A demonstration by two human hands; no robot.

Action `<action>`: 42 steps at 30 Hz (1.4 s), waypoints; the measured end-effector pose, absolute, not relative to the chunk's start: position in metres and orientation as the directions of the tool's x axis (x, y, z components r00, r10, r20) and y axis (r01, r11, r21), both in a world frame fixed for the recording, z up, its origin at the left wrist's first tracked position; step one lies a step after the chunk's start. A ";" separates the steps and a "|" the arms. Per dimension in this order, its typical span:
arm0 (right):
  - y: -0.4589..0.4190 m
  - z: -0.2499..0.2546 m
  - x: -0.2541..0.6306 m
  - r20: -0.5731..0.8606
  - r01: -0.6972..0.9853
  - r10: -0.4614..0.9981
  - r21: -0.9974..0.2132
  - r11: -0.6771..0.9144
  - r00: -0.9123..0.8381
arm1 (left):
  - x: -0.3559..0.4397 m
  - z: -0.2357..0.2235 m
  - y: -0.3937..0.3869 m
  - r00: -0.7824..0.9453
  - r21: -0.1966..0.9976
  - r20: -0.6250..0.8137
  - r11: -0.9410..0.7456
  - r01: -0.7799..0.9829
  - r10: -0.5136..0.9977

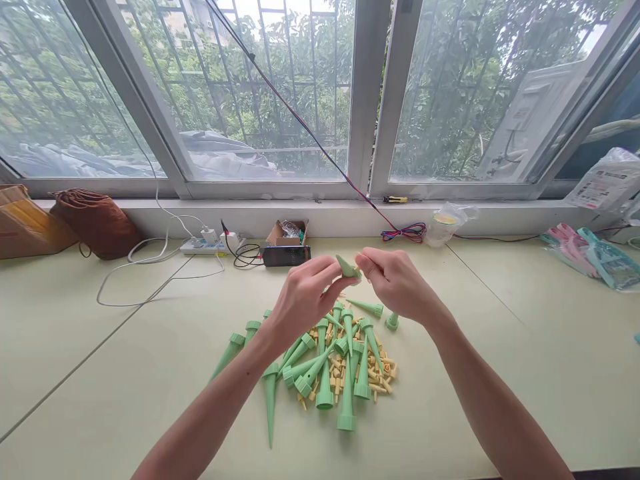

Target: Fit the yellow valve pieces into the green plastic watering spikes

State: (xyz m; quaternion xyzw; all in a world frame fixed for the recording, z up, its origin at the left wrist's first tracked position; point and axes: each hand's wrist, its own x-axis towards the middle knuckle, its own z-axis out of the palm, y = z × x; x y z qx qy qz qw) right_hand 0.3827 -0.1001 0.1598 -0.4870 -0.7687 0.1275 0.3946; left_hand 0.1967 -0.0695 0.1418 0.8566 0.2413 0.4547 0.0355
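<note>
My left hand (309, 288) is closed around a green plastic spike (347, 267), held up above the table. My right hand (397, 280) pinches at the side of that spike; a bit of yellow shows at its fingertips, probably one of the small yellow plugs, mostly hidden. Below both hands lies a pile of green cone-shaped spikes (347, 393) with ribbed caps, mixed with many small yellow plastic plugs (379, 389). One spike (367, 307) rests at the pile's far side, and another (393, 321) stands near my right wrist.
Along the back of the table (500, 373) are a power strip (203, 247) with white cables, a small open box (287, 233), a black phone-like device (287, 256), coiled wire (404, 232) and a clear plastic cup (441, 228). Bagged items (595, 257) lie right, a brown pouch (97, 221) left.
</note>
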 end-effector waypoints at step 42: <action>-0.098 0.158 0.382 0.476 0.515 0.857 -0.693 0.504 -0.197 | 0.205 0.129 -0.070 0.458 0.374 0.695 -0.822 0.429 0.555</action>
